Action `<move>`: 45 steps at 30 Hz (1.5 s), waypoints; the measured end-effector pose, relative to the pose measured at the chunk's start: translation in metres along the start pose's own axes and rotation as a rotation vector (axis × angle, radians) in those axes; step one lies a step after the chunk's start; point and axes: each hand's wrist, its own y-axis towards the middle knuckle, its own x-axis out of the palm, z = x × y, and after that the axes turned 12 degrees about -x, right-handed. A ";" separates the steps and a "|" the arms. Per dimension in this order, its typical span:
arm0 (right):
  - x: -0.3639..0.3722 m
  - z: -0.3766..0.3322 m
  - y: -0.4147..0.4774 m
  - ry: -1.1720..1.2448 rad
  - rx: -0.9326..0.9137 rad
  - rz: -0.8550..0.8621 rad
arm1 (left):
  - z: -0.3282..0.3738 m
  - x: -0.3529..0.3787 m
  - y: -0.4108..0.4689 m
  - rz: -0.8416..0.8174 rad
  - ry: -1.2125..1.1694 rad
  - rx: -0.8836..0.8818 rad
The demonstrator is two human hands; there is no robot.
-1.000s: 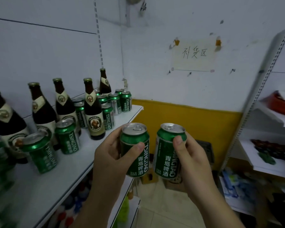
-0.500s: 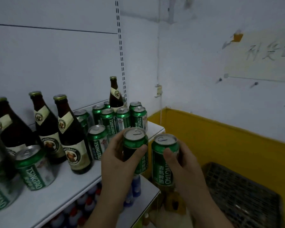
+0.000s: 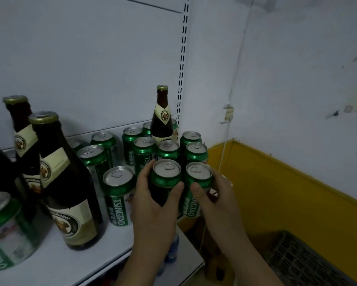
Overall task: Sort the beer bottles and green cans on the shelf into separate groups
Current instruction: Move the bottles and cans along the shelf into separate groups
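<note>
- My left hand (image 3: 152, 205) gripped one green can (image 3: 166, 179), thumb across its front, fingers curled behind; my right hand (image 3: 217, 203) gripped a second can (image 3: 198, 176) likewise, beside it.
- I held both upright by their sides, I judge, to set them flat at the near edge of the can group (image 3: 144, 150) just beyond my fingertips.
- One bottle (image 3: 162, 120) stood among those cans, past my fingers; more bottles (image 3: 70, 193) stood left of my left hand, cans mixed in.
- The white shelf (image 3: 90, 263) lay under my left wrist; right of my right hand ran a yellow wall band (image 3: 276, 193), with a dark crate (image 3: 309, 263) lower down.
</note>
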 end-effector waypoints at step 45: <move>-0.014 0.071 0.029 0.092 -0.245 -0.234 | -0.028 0.033 0.019 0.316 0.318 0.176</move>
